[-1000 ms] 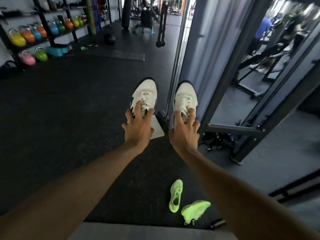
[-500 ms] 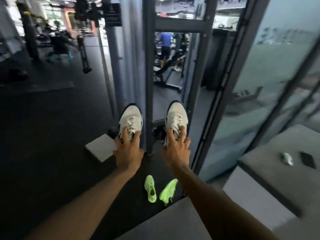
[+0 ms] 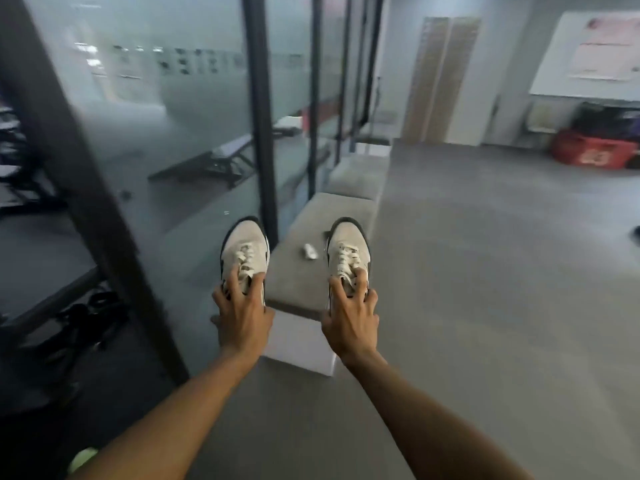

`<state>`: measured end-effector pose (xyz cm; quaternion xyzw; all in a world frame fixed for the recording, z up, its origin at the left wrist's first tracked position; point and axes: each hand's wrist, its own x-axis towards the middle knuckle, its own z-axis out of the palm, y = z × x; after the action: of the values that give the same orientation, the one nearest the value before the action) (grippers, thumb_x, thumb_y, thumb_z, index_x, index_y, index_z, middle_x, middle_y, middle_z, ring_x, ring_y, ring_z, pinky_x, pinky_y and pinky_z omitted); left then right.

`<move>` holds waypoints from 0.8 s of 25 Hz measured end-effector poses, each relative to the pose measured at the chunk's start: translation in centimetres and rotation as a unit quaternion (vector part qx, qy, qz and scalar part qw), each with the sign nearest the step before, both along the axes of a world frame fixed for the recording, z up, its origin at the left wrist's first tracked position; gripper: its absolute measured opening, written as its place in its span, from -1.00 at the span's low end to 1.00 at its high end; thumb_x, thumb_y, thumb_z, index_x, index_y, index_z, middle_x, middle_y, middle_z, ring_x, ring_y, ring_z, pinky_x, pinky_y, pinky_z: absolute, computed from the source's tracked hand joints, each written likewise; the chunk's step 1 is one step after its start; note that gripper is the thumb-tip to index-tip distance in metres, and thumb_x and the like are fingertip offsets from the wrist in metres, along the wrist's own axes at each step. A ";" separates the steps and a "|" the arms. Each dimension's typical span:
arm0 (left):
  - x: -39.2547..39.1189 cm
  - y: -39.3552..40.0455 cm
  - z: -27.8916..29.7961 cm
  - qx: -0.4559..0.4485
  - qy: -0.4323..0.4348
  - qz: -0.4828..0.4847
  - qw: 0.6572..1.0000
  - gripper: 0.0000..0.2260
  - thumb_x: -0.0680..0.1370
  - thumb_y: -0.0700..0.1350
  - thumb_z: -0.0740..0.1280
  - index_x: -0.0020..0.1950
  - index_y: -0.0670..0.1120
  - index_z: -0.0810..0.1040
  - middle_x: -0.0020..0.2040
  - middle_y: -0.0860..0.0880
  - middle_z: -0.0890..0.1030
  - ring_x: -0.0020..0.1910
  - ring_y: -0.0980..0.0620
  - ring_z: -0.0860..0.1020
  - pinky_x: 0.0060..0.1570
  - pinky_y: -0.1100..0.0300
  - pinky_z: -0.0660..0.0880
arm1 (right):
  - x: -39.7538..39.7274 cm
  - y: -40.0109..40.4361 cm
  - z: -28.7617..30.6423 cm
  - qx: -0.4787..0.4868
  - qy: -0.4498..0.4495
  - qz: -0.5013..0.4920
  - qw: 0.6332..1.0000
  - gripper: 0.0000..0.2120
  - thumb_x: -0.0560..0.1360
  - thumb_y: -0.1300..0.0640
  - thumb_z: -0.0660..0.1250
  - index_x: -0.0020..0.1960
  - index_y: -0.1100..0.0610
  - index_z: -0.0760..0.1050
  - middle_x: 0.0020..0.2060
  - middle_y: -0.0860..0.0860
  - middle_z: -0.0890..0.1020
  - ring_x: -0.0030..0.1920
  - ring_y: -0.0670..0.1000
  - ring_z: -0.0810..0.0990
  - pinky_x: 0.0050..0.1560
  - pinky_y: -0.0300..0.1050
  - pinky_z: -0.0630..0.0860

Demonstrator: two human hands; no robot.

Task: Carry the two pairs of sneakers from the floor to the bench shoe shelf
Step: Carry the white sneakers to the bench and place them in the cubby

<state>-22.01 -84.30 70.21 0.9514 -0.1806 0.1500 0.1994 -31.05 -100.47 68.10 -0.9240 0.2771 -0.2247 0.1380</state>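
Observation:
I hold a pair of white sneakers with dark soles out in front of me, toes pointing away. My left hand (image 3: 242, 315) grips the heel end of the left sneaker (image 3: 245, 249). My right hand (image 3: 350, 318) grips the heel end of the right sneaker (image 3: 347, 249). Straight ahead stands the grey-topped bench (image 3: 298, 271) with white sides; its shoe shelf is not visible from here. A sliver of a neon green sneaker (image 3: 82, 459) shows on the floor at the bottom left, mostly hidden behind my left forearm.
A small white object (image 3: 309, 251) lies on the bench top. More grey bench blocks (image 3: 356, 174) continue behind it along a glass wall with dark frames (image 3: 261, 116) on the left. Grey floor spreads to the right; a red box (image 3: 594, 150) stands far right.
My view has swung right, away from the gym floor toward the bench. Both hands still carry the white sneakers. The green pair has slid to the bottom-left corner, nearly out of sight.

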 end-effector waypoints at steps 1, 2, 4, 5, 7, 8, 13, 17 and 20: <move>-0.3 -4.8 0.3 -0.007 0.004 -0.022 1.000 -0.47 0.43 -0.14 0.46 0.37 0.10 0.44 0.58 -0.10 0.13 0.28 -0.33 0.31 -0.04 -0.29 0.52 | -1.3 -4.4 0.3 0.000 0.003 -0.019 1.000 -0.43 0.44 0.09 0.36 0.38 -0.16 0.24 0.55 0.09 -0.03 0.30 0.33 0.26 -0.09 0.28 0.56; -0.8 -9.6 0.6 -0.012 0.010 -0.042 0.999 -0.48 0.45 -0.15 0.44 0.38 0.11 0.42 0.59 -0.09 0.10 0.30 -0.32 0.29 -0.02 -0.29 0.51 | -2.7 -8.7 0.4 0.002 0.008 -0.039 0.999 -0.44 0.45 0.09 0.34 0.38 -0.16 0.24 0.54 0.07 -0.04 0.30 0.34 0.25 -0.07 0.27 0.55; -1.4 -18.3 0.9 -0.011 0.013 -0.078 0.997 -0.47 0.46 -0.16 0.44 0.38 0.12 0.39 0.60 -0.09 0.07 0.33 -0.33 0.27 0.00 -0.28 0.49 | -4.9 -16.7 0.8 0.008 0.014 -0.084 0.996 -0.47 0.45 0.11 0.32 0.37 -0.15 0.25 0.55 0.07 -0.04 0.31 0.33 0.24 -0.03 0.27 0.53; -1.5 -22.1 1.0 -0.006 0.015 -0.095 0.995 -0.46 0.46 -0.16 0.43 0.39 0.12 0.38 0.59 -0.09 0.07 0.34 -0.34 0.27 0.00 -0.28 0.49 | -5.6 -20.3 1.0 0.012 0.014 -0.108 0.994 -0.47 0.45 0.11 0.31 0.37 -0.14 0.26 0.55 0.07 -0.04 0.31 0.33 0.23 -0.02 0.27 0.52; -0.9 -28.8 1.1 0.005 0.017 -0.127 0.992 -0.45 0.45 -0.15 0.42 0.40 0.12 0.37 0.58 -0.10 0.08 0.36 -0.36 0.26 0.02 -0.30 0.49 | -5.9 -26.5 1.4 0.019 0.014 -0.141 0.990 -0.47 0.45 0.12 0.30 0.37 -0.12 0.26 0.54 0.07 -0.05 0.31 0.34 0.23 -0.01 0.26 0.51; -0.2 -31.7 1.1 0.005 0.017 -0.134 0.991 -0.44 0.44 -0.15 0.43 0.40 0.12 0.38 0.58 -0.10 0.09 0.36 -0.35 0.26 0.04 -0.30 0.49 | -5.4 -29.2 1.6 0.021 0.016 -0.156 0.987 -0.47 0.45 0.12 0.29 0.37 -0.11 0.26 0.54 0.08 -0.05 0.31 0.34 0.23 -0.02 0.25 0.51; 6.1 -48.8 0.5 0.006 0.023 -0.169 0.985 -0.46 0.44 -0.16 0.43 0.38 0.10 0.40 0.58 -0.09 0.11 0.33 -0.31 0.28 0.01 -0.24 0.52 | 0.7 -44.1 2.0 0.014 0.019 -0.194 0.981 -0.45 0.45 0.10 0.30 0.39 -0.12 0.24 0.54 0.11 -0.04 0.30 0.35 0.26 -0.01 0.24 0.53; 13.2 -62.3 0.3 0.010 0.042 -0.204 0.978 -0.47 0.47 -0.18 0.42 0.39 0.10 0.38 0.58 -0.09 0.07 0.31 -0.30 0.27 -0.01 -0.22 0.53 | 7.9 -55.7 2.7 0.016 0.019 -0.221 0.975 -0.45 0.46 0.10 0.30 0.39 -0.12 0.24 0.54 0.11 -0.03 0.29 0.34 0.26 -0.01 0.25 0.55; 18.5 -72.0 1.4 0.017 0.022 -0.219 0.975 -0.46 0.43 -0.20 0.43 0.37 0.10 0.40 0.57 -0.09 0.11 0.28 -0.30 0.29 -0.08 -0.20 0.53 | 12.8 -64.8 3.3 0.026 0.013 -0.234 0.972 -0.46 0.46 0.09 0.31 0.39 -0.13 0.25 0.54 0.10 -0.03 0.30 0.34 0.25 0.00 0.25 0.54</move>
<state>-3.51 -156.34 71.57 0.8950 -0.3824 0.0788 0.2156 -18.30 -165.27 71.43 -0.8326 0.4928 -0.2317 0.1018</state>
